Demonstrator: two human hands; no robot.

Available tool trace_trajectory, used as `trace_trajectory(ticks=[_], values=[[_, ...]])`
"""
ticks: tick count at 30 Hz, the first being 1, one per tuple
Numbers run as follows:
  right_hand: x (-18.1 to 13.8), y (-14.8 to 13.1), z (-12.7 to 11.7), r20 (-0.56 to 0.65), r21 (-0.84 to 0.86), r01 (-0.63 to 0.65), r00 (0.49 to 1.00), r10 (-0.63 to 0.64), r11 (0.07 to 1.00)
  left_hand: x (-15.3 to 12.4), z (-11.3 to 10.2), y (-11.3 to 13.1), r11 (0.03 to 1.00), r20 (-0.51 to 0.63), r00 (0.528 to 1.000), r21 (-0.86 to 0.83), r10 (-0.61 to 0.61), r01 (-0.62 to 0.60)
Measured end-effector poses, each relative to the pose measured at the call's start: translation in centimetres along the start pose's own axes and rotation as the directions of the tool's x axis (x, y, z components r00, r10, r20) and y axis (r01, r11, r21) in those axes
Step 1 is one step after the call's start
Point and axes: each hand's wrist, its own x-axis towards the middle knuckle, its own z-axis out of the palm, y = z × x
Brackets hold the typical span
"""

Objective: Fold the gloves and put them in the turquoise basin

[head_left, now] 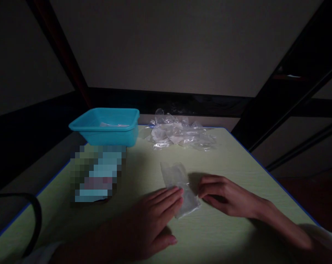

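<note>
A small clear plastic bag [192,202] lies flat on the table, its upper end [174,174] loose and slightly crumpled. My left hand [157,214] rests on the bag's left side, fingers stretched out over it and thumb apart on the tabletop. At the bag's right edge is my right hand [223,194], its fingers curled in and the tips drawn toward the thumb. Whatever those fingertips may hold is too small or hidden to make out.
The pale green table [223,238] has a blue edge. A turquoise plastic basin [113,137] stands at the back left, with something pale inside. Crumpled clear plastic wrappers [182,134] lie at the back. A blurred-out flat object [102,176] is at left, near a dark cable [36,216].
</note>
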Motion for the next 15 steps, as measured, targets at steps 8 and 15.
trace_trajectory(ticks=[8,15], values=[[0.21,-0.25,0.15,-0.003,0.049,0.050,0.999,-0.050,0.998,0.07,-0.05,0.06,0.998,0.045,0.999,-0.058,-0.002,0.005],[0.28,-0.12,0.71,-0.063,-0.250,0.235,0.964,-0.258,0.939,-0.10,0.36,-0.21,0.993,0.059,0.998,-0.116,-0.022,0.029]])
